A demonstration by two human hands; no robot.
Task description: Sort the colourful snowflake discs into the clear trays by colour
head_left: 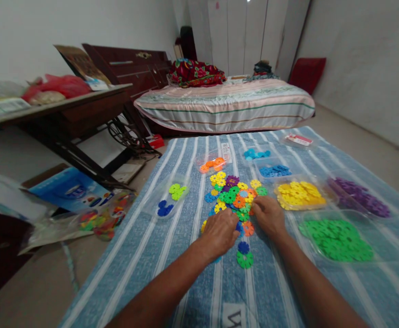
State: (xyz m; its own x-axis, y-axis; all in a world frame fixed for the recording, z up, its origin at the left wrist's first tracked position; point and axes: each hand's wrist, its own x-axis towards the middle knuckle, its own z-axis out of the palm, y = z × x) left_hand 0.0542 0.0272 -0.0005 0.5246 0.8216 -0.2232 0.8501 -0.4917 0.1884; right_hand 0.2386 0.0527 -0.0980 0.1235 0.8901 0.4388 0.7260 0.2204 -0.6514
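Note:
A mixed pile of notched plastic discs (231, 195) in yellow, green, orange, blue and purple lies on the striped cloth. My left hand (220, 229) rests over the near left side of the pile, its fingers curled down among the discs. What its fingertips hold, if anything, is hidden. At the pile's right edge is my right hand (269, 216), with its fingers curled in toward the thumb beside orange and green discs. I cannot see what lies in that grip. Nearer to me, a dark blue disc (243, 247) lies just beyond a green disc (245, 260).
Clear tubs hold yellow discs (300, 193), green discs (338, 239), purple discs (360, 196), blue discs (275, 171), light blue discs (256, 154) and orange discs (213, 165). Left of the pile, another tub (154, 200) holds lime and dark blue discs. A bed (226, 107) stands beyond.

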